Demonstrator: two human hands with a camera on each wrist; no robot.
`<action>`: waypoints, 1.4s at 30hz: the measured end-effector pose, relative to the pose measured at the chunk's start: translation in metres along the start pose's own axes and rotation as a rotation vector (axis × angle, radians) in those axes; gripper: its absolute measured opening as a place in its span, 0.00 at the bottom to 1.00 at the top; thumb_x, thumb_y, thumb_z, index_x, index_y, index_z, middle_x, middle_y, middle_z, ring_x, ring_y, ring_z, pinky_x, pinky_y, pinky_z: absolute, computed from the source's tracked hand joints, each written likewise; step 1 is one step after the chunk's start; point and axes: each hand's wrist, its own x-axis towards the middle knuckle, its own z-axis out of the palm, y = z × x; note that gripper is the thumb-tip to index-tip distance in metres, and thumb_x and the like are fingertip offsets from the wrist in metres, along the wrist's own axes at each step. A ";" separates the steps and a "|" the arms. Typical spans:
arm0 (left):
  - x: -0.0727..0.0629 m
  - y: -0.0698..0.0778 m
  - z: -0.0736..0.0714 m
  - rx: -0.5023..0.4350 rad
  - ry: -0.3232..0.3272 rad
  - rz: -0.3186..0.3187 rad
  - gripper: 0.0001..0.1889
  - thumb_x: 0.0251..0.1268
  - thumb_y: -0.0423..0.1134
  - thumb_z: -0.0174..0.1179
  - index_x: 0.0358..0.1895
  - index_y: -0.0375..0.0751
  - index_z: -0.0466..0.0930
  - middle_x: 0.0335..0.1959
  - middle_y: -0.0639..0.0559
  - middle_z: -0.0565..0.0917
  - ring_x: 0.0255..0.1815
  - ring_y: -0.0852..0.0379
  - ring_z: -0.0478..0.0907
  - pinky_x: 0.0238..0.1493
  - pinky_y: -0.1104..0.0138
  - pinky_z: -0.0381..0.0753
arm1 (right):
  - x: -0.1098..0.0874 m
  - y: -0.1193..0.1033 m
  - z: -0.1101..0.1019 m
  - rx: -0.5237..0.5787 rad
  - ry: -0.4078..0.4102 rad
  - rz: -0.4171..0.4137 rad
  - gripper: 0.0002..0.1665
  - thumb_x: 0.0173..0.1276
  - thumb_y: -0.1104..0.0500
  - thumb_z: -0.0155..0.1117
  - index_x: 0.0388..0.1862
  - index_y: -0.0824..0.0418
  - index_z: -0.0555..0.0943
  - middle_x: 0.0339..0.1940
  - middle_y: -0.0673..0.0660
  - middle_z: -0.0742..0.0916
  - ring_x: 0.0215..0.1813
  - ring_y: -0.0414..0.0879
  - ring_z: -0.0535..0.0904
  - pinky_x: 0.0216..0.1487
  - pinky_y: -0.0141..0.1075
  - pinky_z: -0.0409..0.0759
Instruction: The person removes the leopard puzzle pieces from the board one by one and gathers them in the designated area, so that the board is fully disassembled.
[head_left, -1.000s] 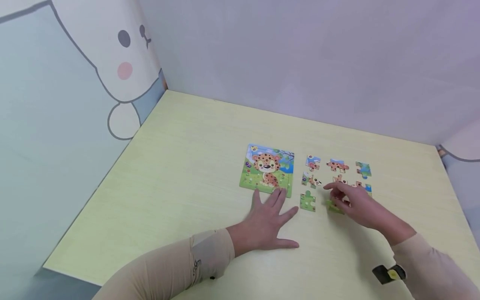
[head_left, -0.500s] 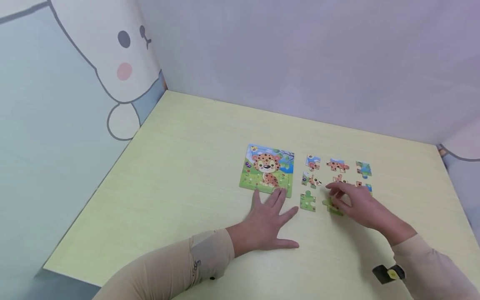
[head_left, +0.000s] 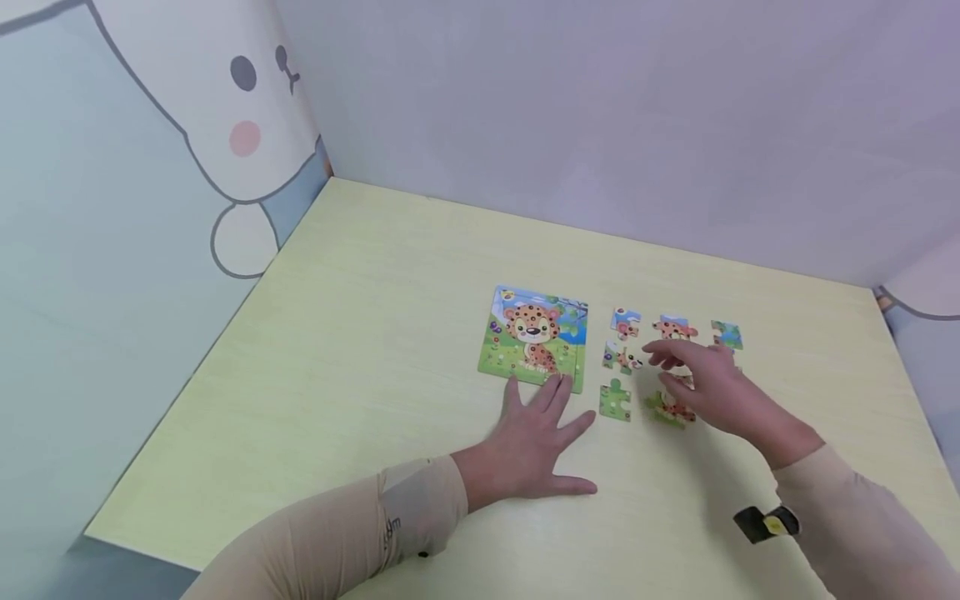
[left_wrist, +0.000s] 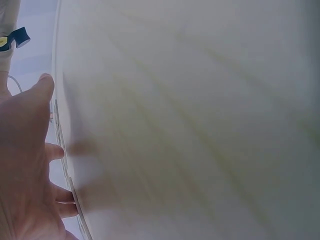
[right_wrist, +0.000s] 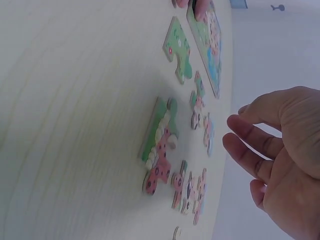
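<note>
A square leopard-cub puzzle board lies flat, its picture facing up. The fingertips of my left hand rest at its lower edge, fingers straight and spread. My right hand hovers over the loose jigsaw pieces with its fingers loosely bent, and the right wrist view shows nothing between thumb and fingers. Below it on the table lies the piece with the cub's red spotted body and white paws. Left of that is a green grass piece. A piece with an eye lies just beyond the grass piece.
Further pieces lie in rough rows on the pale wooden table: a blue-topped corner, the cub's forehead and a leafy corner. The right hand partly hides others. A plain wall stands behind the table.
My right hand has risen away from the paws piece toward the middle row, uncovering that piece. The left hand and the board have stayed in place.
</note>
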 end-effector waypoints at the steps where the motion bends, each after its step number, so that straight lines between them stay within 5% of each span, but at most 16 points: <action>1: 0.000 0.000 0.000 -0.003 -0.002 -0.001 0.48 0.64 0.86 0.34 0.84 0.70 0.53 0.88 0.44 0.49 0.89 0.46 0.48 0.73 0.29 0.60 | 0.004 -0.004 0.001 0.007 -0.008 0.002 0.24 0.71 0.69 0.66 0.65 0.66 0.79 0.51 0.60 0.90 0.54 0.59 0.85 0.61 0.65 0.58; 15: -0.001 -0.002 0.001 -0.016 0.020 0.014 0.46 0.66 0.85 0.35 0.84 0.70 0.55 0.88 0.44 0.50 0.88 0.46 0.49 0.72 0.29 0.62 | 0.055 -0.048 0.026 -0.012 -0.077 -0.072 0.24 0.73 0.65 0.67 0.67 0.65 0.79 0.52 0.58 0.89 0.57 0.57 0.83 0.67 0.65 0.60; 27: -0.003 -0.004 0.000 -0.042 0.013 0.011 0.46 0.66 0.84 0.35 0.84 0.70 0.53 0.88 0.45 0.48 0.89 0.46 0.46 0.73 0.30 0.61 | 0.065 -0.052 0.035 -0.003 -0.089 -0.068 0.25 0.72 0.66 0.66 0.68 0.65 0.79 0.52 0.57 0.90 0.61 0.58 0.84 0.67 0.64 0.60; 34: -0.009 -0.017 -0.003 -0.043 0.009 -0.077 0.48 0.66 0.85 0.35 0.84 0.67 0.55 0.86 0.42 0.53 0.87 0.41 0.50 0.72 0.30 0.63 | 0.075 -0.060 0.044 -0.081 -0.110 -0.013 0.32 0.68 0.59 0.74 0.70 0.62 0.78 0.61 0.61 0.88 0.67 0.62 0.80 0.69 0.68 0.59; 42: -0.014 -0.029 -0.004 -0.037 -0.027 -0.196 0.49 0.65 0.86 0.31 0.84 0.66 0.54 0.86 0.39 0.53 0.86 0.38 0.52 0.72 0.32 0.64 | 0.077 -0.065 0.050 -0.143 -0.111 -0.039 0.42 0.64 0.49 0.80 0.73 0.60 0.75 0.69 0.65 0.82 0.73 0.63 0.74 0.68 0.66 0.61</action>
